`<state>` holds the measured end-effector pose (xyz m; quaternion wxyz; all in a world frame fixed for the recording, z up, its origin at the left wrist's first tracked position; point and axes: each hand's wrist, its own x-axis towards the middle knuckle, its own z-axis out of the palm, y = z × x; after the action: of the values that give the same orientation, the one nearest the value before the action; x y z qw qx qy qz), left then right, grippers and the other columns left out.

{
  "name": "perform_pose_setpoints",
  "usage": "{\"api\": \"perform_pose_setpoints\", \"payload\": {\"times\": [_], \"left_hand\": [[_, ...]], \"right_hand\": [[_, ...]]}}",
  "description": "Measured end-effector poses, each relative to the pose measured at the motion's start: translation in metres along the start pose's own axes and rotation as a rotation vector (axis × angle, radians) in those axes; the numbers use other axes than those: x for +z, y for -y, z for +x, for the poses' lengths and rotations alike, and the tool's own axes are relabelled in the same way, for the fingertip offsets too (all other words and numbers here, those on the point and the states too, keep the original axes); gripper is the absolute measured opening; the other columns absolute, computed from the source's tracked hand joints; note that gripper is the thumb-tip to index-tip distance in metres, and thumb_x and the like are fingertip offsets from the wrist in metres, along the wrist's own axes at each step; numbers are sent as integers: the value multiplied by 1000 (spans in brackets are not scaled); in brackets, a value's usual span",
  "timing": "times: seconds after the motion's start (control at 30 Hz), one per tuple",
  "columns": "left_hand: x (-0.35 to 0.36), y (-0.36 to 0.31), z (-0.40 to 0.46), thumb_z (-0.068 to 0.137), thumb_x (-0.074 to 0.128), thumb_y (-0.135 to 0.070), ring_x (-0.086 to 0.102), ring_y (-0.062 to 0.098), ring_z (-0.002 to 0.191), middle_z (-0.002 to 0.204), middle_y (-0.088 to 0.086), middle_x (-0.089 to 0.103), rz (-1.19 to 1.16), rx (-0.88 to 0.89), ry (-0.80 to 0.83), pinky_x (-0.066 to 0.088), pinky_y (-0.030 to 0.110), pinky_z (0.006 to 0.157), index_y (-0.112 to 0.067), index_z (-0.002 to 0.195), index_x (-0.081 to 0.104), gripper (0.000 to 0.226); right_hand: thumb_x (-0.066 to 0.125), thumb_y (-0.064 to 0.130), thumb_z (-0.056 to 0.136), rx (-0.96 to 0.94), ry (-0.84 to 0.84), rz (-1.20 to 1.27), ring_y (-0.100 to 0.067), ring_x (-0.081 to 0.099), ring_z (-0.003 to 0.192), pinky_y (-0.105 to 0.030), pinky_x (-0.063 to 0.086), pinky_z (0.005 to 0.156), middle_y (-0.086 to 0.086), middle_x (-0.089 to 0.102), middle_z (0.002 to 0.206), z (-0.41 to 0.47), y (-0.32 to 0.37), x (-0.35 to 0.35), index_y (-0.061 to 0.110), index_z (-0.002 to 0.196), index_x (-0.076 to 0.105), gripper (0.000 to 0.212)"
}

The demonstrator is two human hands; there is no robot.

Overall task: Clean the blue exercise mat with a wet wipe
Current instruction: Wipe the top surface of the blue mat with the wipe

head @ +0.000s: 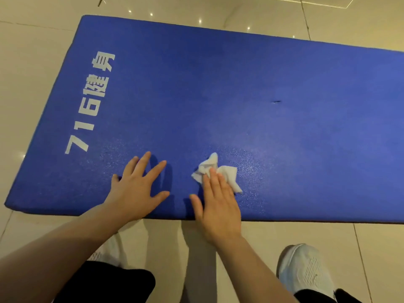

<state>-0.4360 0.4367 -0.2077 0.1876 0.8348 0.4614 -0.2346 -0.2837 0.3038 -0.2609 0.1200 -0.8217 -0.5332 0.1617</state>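
Note:
The blue exercise mat point(218, 95) lies flat on the tiled floor, with white printed characters near its left end. A crumpled white wet wipe point(227, 171) sits on the mat close to the near edge. My right hand point(218, 204) lies on the wipe with straight fingers, pressing it onto the mat; part of the wipe is hidden under the fingers. To its left, my left hand point(137, 186) rests flat on the mat with fingers spread, holding nothing. The mat surface around the wipe looks shiny and damp.
Glossy beige floor tiles point(32, 62) surround the mat. My two white shoes point(306, 272) stand on the floor just in front of the mat's near edge. A small dark nick point(276, 102) marks the mat's middle.

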Motion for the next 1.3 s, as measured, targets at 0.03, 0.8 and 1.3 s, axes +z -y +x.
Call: {"api": "perform_pose_setpoints", "payload": {"times": [0.03, 0.8, 1.3], "left_hand": [[0, 0, 2, 91, 40, -66, -10, 26, 150, 162, -2, -18, -15, -10, 44, 17, 58, 116, -41, 152, -6, 80], [-42, -1, 65, 72, 82, -44, -17, 43, 145, 156, 6, -33, 23, -109, 250, 30, 52, 113, -35, 149, -24, 131], [-35, 9, 71, 69, 84, -41, -21, 41, 145, 154, 1, -37, -37, -81, 224, 37, 59, 108, -41, 147, -24, 133]], "right_hand": [[16, 62, 94, 112, 4, 30, -20, 19, 149, -36, 18, 119, -1, 26, 160, 6, -12, -9, 16, 151, 36, 76], [27, 51, 102, 225, 99, -45, -29, 6, 148, -40, 3, 121, -12, 7, 163, 112, -62, -51, 7, 151, 25, 66], [22, 44, 96, -24, 22, 60, -31, 22, 145, -44, 14, 120, -10, 25, 160, 149, -22, -31, 12, 147, 37, 62]]}}
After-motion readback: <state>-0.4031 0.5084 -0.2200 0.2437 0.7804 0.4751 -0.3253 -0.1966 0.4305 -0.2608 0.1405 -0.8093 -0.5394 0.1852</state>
